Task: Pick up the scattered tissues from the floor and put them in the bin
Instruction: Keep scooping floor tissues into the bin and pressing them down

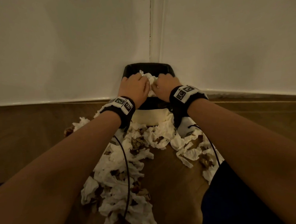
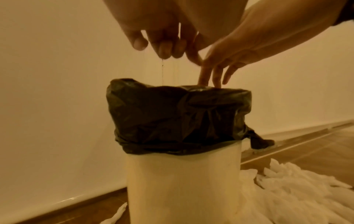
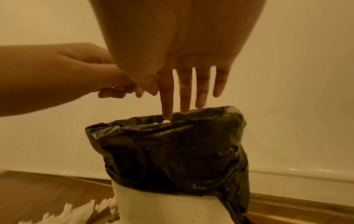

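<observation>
Both hands hover over the black-lined bin (image 1: 167, 68) in the floor's wall corner, left hand (image 1: 134, 85) and right hand (image 1: 166, 85) with fingers slack, a tissue wad (image 1: 149, 78) between them; release it centrally, since many tissues (image 1: 116, 179) remain on the floor.

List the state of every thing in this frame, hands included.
bin: upright in the corner, open-topped.
black liner: folded over the rim.
tissue wad: between both hands, over the bin mouth.
floor tissues: still scattered.
left hand: fingers loosely curled.
right hand: fingers straight, pointing down.
</observation>
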